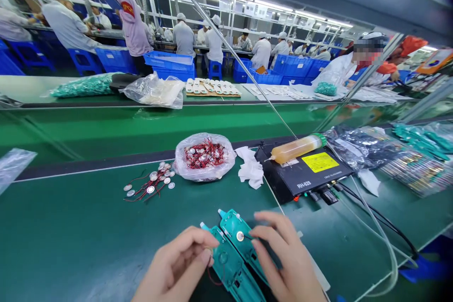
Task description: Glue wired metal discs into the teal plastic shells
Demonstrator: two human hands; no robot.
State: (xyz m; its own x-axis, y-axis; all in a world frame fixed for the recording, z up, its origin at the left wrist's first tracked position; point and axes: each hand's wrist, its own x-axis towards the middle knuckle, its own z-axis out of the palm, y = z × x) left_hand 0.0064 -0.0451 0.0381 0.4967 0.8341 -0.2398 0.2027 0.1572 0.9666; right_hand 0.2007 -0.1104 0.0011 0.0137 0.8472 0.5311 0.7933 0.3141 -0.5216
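Observation:
Two teal plastic housings lie side by side near the table's front edge. My left hand (177, 264) has its fingers curled onto the left housing (226, 269), gripping it. My right hand (283, 259) rests on the right housing (235, 229), thumb and forefinger pinched beside a small silver disc (239, 236) seated in it. A thin red wire shows under the left housing. Further back lie loose silver discs with red wires (152, 185) and a clear bag of the same parts (204, 155).
A black box labelled RH-928 (304, 174) carries a syringe of amber glue (295, 148); cables run from it to the right. White cloth (250, 167) lies beside it. Bags of parts sit at right. A green conveyor (141, 127) runs behind; several workers in white sit beyond.

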